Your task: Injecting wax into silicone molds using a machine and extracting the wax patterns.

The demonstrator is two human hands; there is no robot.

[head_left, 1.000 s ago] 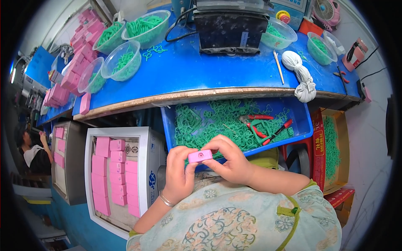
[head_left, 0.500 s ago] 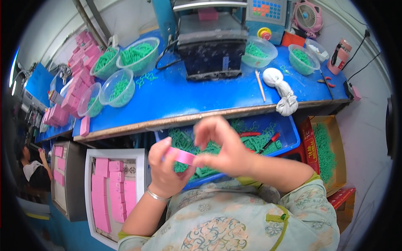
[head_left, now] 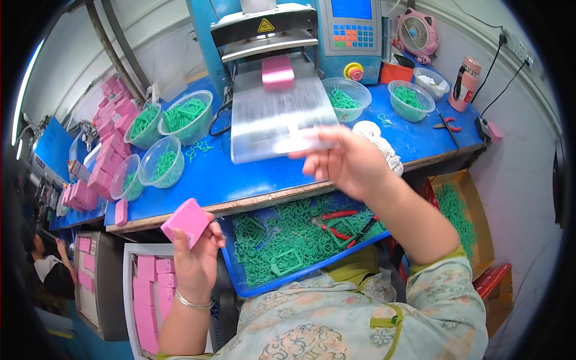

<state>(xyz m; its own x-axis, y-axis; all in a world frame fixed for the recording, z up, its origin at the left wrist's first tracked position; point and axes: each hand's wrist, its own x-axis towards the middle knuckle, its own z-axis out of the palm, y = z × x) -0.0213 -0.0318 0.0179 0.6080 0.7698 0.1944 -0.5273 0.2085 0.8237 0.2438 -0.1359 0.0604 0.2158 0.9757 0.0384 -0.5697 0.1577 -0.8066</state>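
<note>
In my left hand (head_left: 195,264) a pink rectangular block (head_left: 187,223) is held upright between thumb and fingers, above the left end of a blue tray. My right hand (head_left: 351,162) is at the front right corner of a shiny metal plate (head_left: 282,114) that juts out of a press. Its fingers are bent round the plate's front edge, partly smeared by motion. Another pink block (head_left: 278,73) lies at the back of that plate, under the press head (head_left: 264,33). Below my hands the blue tray (head_left: 245,287) holds green rubbery pieces, red-handled pliers (head_left: 339,214) and a thin dark tool.
Clear bowls (head_left: 162,162) of green pieces stand left and right of the press. Pink blocks (head_left: 108,153) are stacked at far left; more fill a white-framed tray (head_left: 128,264). A white cloth bundle (head_left: 378,141) lies behind my right hand. A cardboard box (head_left: 480,234) stands at right.
The metal plate now extends from the press toward me. My right hand has left the pink block and reached up to the plate. My left hand has moved left with its block.
</note>
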